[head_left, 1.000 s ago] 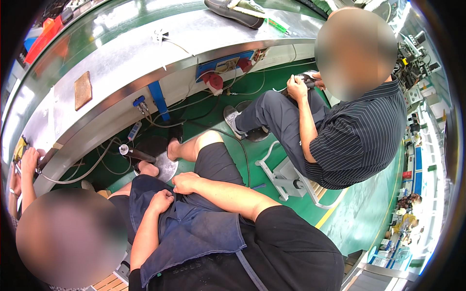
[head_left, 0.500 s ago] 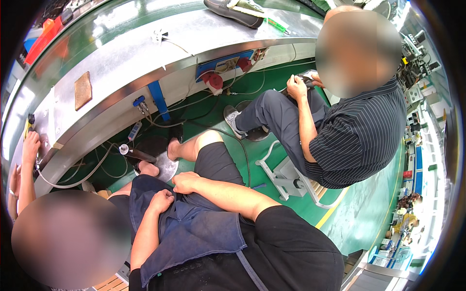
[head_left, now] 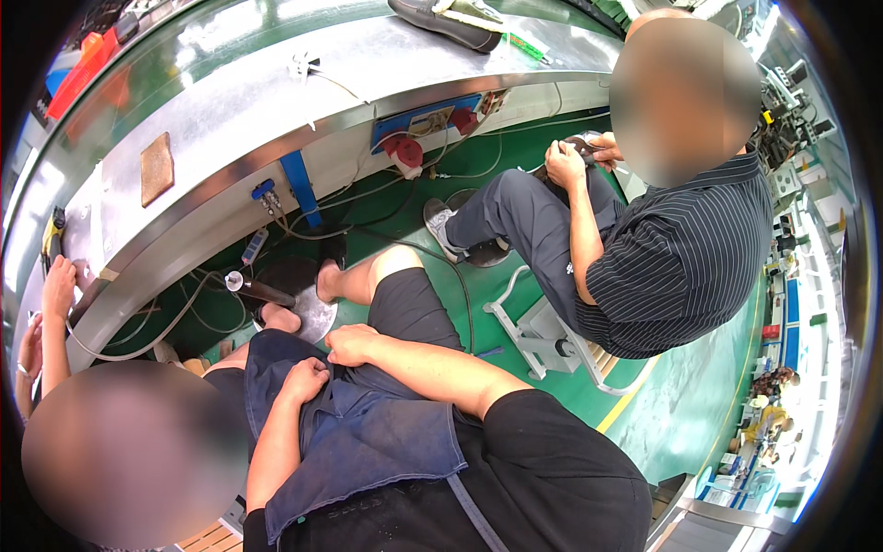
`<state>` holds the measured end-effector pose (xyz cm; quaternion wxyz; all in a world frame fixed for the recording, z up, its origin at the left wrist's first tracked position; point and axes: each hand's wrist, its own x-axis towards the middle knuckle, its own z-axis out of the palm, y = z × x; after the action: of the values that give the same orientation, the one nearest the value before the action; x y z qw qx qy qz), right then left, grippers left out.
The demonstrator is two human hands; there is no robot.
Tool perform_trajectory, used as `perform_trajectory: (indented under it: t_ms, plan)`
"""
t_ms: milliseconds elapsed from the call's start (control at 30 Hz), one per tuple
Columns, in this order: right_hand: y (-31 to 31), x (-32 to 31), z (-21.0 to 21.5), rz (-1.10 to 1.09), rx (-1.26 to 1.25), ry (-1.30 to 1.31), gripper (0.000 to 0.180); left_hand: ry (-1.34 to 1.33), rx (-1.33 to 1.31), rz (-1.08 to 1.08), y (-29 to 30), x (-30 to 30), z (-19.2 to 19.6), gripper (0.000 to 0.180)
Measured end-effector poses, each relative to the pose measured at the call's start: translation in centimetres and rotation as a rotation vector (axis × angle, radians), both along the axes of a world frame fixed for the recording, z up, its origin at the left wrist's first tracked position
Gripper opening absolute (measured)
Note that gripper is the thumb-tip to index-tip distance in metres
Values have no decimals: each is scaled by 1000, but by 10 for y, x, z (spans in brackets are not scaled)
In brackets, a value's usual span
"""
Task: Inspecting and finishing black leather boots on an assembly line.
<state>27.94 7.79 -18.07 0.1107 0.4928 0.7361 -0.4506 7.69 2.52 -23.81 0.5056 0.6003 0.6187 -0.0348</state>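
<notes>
My left hand lies in my lap on the blue apron, its fingers curled in with nothing visible in them. Just beyond it, my right hand rests near the apron's upper edge over my dark shorts. Its fingers are folded too, and their tips are partly hidden. Neither hand touches the metal bench ahead. On that bench are a flat brown pad, a dark shoe and a green slim tool.
At right a seated person handles a dark object, perhaps a shoe. Another person's hand is at the far-left bench end by a yellow-and-black tool. Cables, red plugs and a round metal base lie below the bench.
My hands stay in place. The person at right has leaned slightly right and shifted their hands around the dark object. At far left, the other person's hands and the yellow-and-black tool have moved slightly.
</notes>
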Motion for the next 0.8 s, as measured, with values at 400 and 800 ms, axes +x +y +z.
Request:
perform_trajectory:
  t_ms: [400,800]
  plan:
    - [2,-1,-4,-3,4,5,38,8,-23,-6,3,0,5,27]
    - [2,0,-1,2,17,12,39,-6,-24,0,4,0,5,27]
